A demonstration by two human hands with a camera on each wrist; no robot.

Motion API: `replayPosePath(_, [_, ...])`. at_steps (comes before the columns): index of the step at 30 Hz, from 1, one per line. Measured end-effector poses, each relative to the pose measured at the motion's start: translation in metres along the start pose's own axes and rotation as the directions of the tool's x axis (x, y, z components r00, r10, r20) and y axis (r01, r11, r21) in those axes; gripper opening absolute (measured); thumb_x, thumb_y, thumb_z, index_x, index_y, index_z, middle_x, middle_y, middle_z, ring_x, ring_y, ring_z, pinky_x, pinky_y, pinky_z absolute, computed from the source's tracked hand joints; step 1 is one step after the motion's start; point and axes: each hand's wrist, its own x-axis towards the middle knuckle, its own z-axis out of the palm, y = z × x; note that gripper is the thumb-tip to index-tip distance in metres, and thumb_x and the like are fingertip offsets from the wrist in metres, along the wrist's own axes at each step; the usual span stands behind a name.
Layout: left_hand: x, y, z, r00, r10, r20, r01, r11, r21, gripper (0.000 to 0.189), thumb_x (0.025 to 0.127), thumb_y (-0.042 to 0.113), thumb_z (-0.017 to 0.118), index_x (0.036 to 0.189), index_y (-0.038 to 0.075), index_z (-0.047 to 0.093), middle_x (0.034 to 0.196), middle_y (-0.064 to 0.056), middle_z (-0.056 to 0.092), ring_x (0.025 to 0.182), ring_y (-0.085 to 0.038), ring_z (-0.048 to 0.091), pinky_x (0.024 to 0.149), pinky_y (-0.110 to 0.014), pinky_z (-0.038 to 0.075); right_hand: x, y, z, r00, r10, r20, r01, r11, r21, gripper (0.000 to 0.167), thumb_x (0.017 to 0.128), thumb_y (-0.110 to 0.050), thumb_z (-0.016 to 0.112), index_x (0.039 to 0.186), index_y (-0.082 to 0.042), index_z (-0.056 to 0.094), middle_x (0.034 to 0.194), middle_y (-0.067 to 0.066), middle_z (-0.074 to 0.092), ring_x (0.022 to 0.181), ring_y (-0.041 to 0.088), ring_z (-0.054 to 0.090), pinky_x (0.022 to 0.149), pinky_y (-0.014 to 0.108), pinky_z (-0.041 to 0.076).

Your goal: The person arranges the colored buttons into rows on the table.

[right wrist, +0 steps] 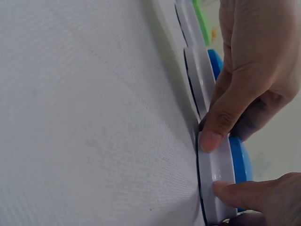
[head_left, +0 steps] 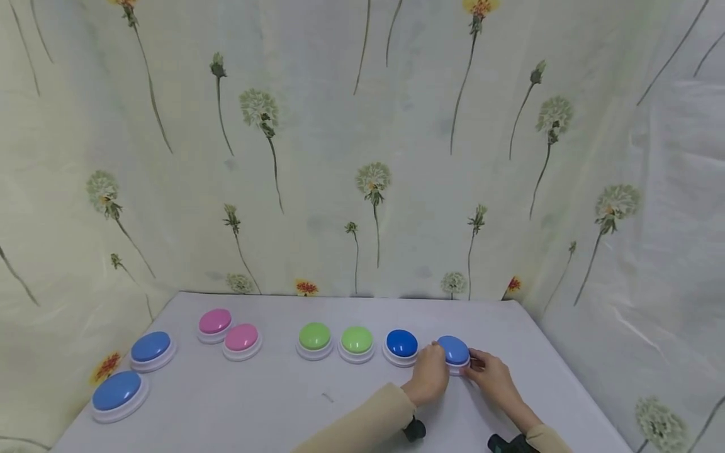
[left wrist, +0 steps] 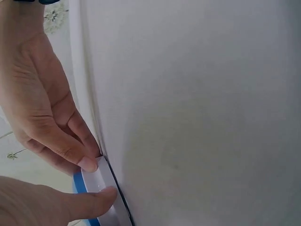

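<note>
Both hands hold a light-blue push button (head_left: 453, 349) with a white round base, at the right end of the row on the table. My left hand (head_left: 430, 376) grips its left side, the thumb on the base's near edge. My right hand (head_left: 494, 380) pinches the right side of the base. In the right wrist view the white base (right wrist: 216, 165) stands upright on the cloth between the two thumbs. The left wrist view shows the same base (left wrist: 96, 181) from close by, partly covered by the fingers.
Left of the hands stand a darker blue button (head_left: 401, 345) and two green buttons (head_left: 357, 341). Farther left are two pink buttons (head_left: 241, 338) and two more blue buttons (head_left: 117, 390). A flowered curtain (head_left: 317, 157) hangs behind the white table (head_left: 260, 402).
</note>
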Motion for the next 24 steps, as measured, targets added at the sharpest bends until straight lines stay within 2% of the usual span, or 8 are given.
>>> replayPosePath(5, [0.002,0.000,0.003,1.000,-0.003,-0.016,0.003,0.999,0.040,0.041,0.089,-0.001,0.061,0.129,-0.010,0.054,0.118,-0.016,0.067,0.099,-0.016,0.069,0.081,-0.023,0.056,0.001,0.003,0.003,1.000,0.005,-0.008,-0.005,1.000,0.007,0.050,0.084,-0.006,0.069,0.125,0.017,0.052,0.116,0.034,0.062,0.105,0.042,0.064,0.090,0.047,0.052])
replayPosePath(9, [0.003,-0.001,0.004,1.000,0.010,-0.023,-0.009,0.999,0.048,0.044,0.086,-0.003,0.062,0.128,-0.013,0.054,0.112,-0.017,0.070,0.090,-0.011,0.069,0.072,-0.018,0.056,0.001,0.005,0.005,1.000,0.022,-0.009,-0.022,1.000,0.002,0.052,0.085,-0.008,0.069,0.127,0.016,0.051,0.119,0.033,0.061,0.108,0.043,0.062,0.092,0.049,0.051])
replayPosePath(11, [0.002,-0.003,0.002,1.000,0.000,-0.004,0.000,1.000,0.030,0.050,0.084,-0.001,0.065,0.130,-0.014,0.051,0.111,-0.017,0.070,0.085,-0.009,0.068,0.069,-0.017,0.055,0.002,0.003,0.007,1.000,0.028,-0.008,-0.028,1.000,0.001,0.052,0.085,-0.009,0.069,0.128,0.016,0.051,0.120,0.033,0.060,0.110,0.043,0.061,0.093,0.049,0.051])
replayPosePath(16, [-0.008,-0.004,-0.007,0.992,-0.035,0.124,0.036,0.999,-0.006,0.067,0.081,0.011,0.074,0.135,-0.013,0.044,0.125,-0.020,0.063,0.097,-0.009,0.064,0.084,-0.019,0.054,0.003,0.000,0.010,0.998,0.060,0.022,-0.060,0.998,-0.028,0.056,0.087,-0.013,0.067,0.130,0.017,0.047,0.125,0.035,0.056,0.114,0.045,0.057,0.094,0.049,0.050])
replayPosePath(18, [-0.016,-0.005,-0.012,0.980,-0.034,0.196,0.037,0.999,-0.011,0.066,0.080,0.015,0.076,0.134,-0.011,0.048,0.128,-0.018,0.061,0.096,-0.008,0.063,0.083,-0.019,0.054,0.002,-0.003,0.009,0.997,0.073,0.036,-0.071,0.996,-0.050,0.060,0.086,-0.015,0.068,0.130,0.019,0.045,0.126,0.038,0.053,0.116,0.048,0.055,0.094,0.051,0.049])
replayPosePath(20, [-0.026,-0.007,-0.019,0.962,-0.020,0.274,0.019,1.000,0.007,0.060,0.080,0.019,0.077,0.129,-0.006,0.054,0.121,-0.013,0.066,0.090,-0.008,0.063,0.077,-0.019,0.054,0.000,-0.008,0.006,0.996,0.079,0.047,-0.075,0.993,-0.088,0.067,0.083,-0.018,0.072,0.128,0.023,0.043,0.125,0.041,0.051,0.115,0.051,0.054,0.095,0.054,0.048])
replayPosePath(22, [-0.036,-0.011,-0.027,0.940,0.028,0.340,-0.042,0.999,0.032,0.057,0.079,0.023,0.078,0.126,-0.002,0.058,0.113,-0.009,0.069,0.085,-0.007,0.063,0.074,-0.018,0.053,-0.005,-0.016,0.002,0.993,0.092,0.074,-0.079,0.985,-0.153,0.075,0.080,-0.026,0.076,0.125,0.025,0.044,0.123,0.043,0.051,0.114,0.054,0.052,0.094,0.057,0.047])
replayPosePath(24, [-0.046,-0.019,-0.037,0.909,0.084,0.407,-0.111,0.993,0.042,0.056,0.080,0.027,0.078,0.127,0.003,0.058,0.096,-0.003,0.070,0.077,-0.005,0.061,0.068,-0.017,0.051,-0.011,-0.027,-0.002,0.986,0.115,0.124,-0.086,0.972,-0.220,0.082,0.077,-0.037,0.079,0.122,0.024,0.047,0.120,0.043,0.052,0.111,0.054,0.054,0.091,0.058,0.048])
